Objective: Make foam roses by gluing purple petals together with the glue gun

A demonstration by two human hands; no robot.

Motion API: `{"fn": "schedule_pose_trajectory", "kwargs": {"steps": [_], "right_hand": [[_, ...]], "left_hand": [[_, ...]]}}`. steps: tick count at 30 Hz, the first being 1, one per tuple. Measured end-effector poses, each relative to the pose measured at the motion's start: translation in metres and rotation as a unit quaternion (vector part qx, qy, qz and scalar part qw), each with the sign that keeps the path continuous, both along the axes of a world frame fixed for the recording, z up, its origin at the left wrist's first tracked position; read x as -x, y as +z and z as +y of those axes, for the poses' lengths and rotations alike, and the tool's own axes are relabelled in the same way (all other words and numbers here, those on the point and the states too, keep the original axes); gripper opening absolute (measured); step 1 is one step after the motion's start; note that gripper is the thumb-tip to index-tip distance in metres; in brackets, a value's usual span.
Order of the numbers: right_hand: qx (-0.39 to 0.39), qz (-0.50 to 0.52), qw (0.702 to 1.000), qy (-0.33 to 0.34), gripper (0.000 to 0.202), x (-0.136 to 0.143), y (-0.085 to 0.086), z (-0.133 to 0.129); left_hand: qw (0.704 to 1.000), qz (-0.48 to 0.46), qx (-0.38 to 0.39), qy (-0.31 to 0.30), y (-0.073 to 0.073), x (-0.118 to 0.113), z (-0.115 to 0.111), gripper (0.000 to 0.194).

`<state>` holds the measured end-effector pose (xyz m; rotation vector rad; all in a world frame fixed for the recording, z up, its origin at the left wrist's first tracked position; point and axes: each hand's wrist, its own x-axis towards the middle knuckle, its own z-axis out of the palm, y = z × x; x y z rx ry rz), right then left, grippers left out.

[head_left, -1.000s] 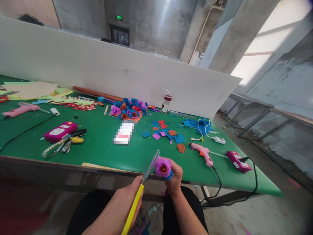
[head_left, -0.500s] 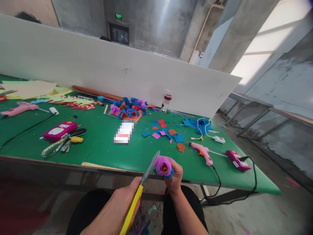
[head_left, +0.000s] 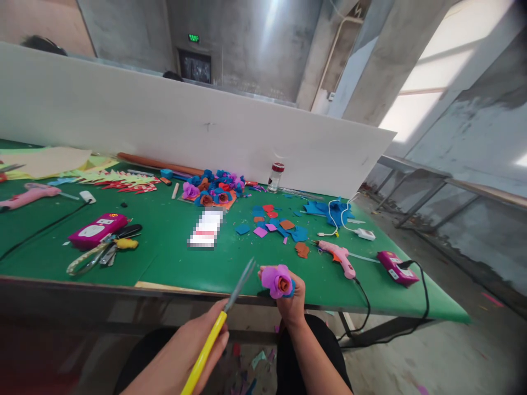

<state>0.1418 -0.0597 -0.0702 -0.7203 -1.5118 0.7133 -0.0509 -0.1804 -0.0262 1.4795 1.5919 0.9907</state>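
Note:
My left hand (head_left: 197,340) is closed around yellow-handled scissors (head_left: 241,285), seen nearly edge-on, their blades pointing up and to the right. Between the blade tips and the flower there is a small gap. In my right hand (head_left: 294,302) is a paper flower (head_left: 279,281) with purple outer petals, an orange-brown rolled centre and blue paper beneath. The fingers grip it from below, mostly hidden behind the petals. Both hands are at the table's front edge, above my lap.
Cut paper pieces (head_left: 269,227) lie on the green table (head_left: 164,269) beyond my hands. Finished paper flowers (head_left: 214,186) are heaped behind a blurred white rectangle (head_left: 207,227). A pink glue gun (head_left: 338,257) with a cord lies right, a jar (head_left: 276,178) at the back, keys (head_left: 109,253) left.
The scissors have drawn back from the flower, down and to the left. The flower has turned slightly in my right hand, showing a wider purple petal. The view has tilted up a little.

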Motion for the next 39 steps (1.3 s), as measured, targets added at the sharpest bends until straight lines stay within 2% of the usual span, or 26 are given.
{"fn": "schedule_pose_trajectory", "kwargs": {"steps": [3, 8, 11, 15, 20, 25, 33, 39], "right_hand": [[-0.012, 0.005, 1.0, 0.008, 0.024, 0.0, 0.004, -0.001], [-0.004, 0.008, 1.0, 0.018, 0.026, -0.001, 0.003, -0.002], [0.0, 0.002, 1.0, 0.019, 0.024, -0.002, -0.003, -0.001], [-0.005, -0.004, 1.0, 0.014, 0.024, -0.002, -0.006, 0.0], [-0.023, -0.01, 1.0, 0.01, 0.026, -0.002, -0.003, -0.001], [-0.03, -0.02, 0.999, -0.007, 0.024, -0.002, -0.002, -0.002], [-0.049, -0.024, 0.998, -0.035, 0.022, -0.001, 0.002, -0.002], [-0.04, -0.036, 0.998, -0.033, 0.022, -0.002, -0.001, -0.002]], "left_hand": [[0.995, 0.043, -0.044, -0.074, -0.003, -0.008, -0.003, 0.032], [0.982, 0.117, -0.114, -0.097, -0.001, -0.015, -0.001, 0.029], [0.974, 0.149, -0.12, -0.119, 0.005, -0.016, 0.001, 0.028], [0.974, 0.157, -0.124, -0.104, 0.006, -0.019, 0.002, 0.026], [0.973, 0.168, -0.14, -0.071, -0.003, -0.024, 0.004, 0.026], [0.973, 0.163, -0.141, -0.084, -0.007, -0.024, 0.005, 0.025], [0.976, 0.158, -0.136, -0.062, -0.011, -0.024, 0.004, 0.026], [0.978, 0.146, -0.118, -0.089, -0.007, -0.021, 0.004, 0.025]]}}
